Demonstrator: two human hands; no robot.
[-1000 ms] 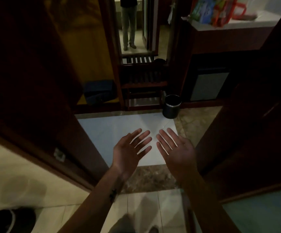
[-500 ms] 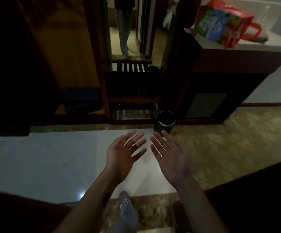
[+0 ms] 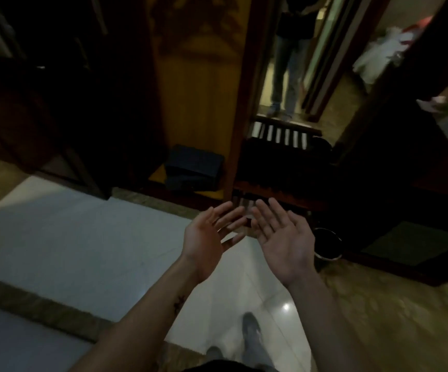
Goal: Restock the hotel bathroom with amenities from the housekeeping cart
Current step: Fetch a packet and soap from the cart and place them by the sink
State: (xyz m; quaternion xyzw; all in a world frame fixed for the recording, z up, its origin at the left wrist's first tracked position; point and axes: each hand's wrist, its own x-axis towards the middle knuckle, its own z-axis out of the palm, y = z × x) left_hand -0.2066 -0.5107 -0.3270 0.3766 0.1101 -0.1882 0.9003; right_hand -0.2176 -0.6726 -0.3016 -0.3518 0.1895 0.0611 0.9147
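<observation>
Both of my hands are held out in front of me, palms up and side by side, above the floor. My left hand (image 3: 209, 234) has its fingers spread and holds nothing. My right hand (image 3: 281, 234) is likewise flat and empty. No amenities and no housekeeping cart can be made out in this dim view. My shoe (image 3: 251, 331) shows on the white floor tile (image 3: 70, 237) below my arms.
A small dark bin (image 3: 327, 244) stands on the floor right of my right hand. A slatted wooden rack (image 3: 281, 167) sits ahead, a dark box (image 3: 194, 167) to its left. A person's legs (image 3: 284, 76) show beyond. White bags (image 3: 381, 55) lie at upper right.
I have stepped forward out of the doorway and the view has swung left. The bin now lies right of my hands. Both hands stay flat, palms up and empty.
</observation>
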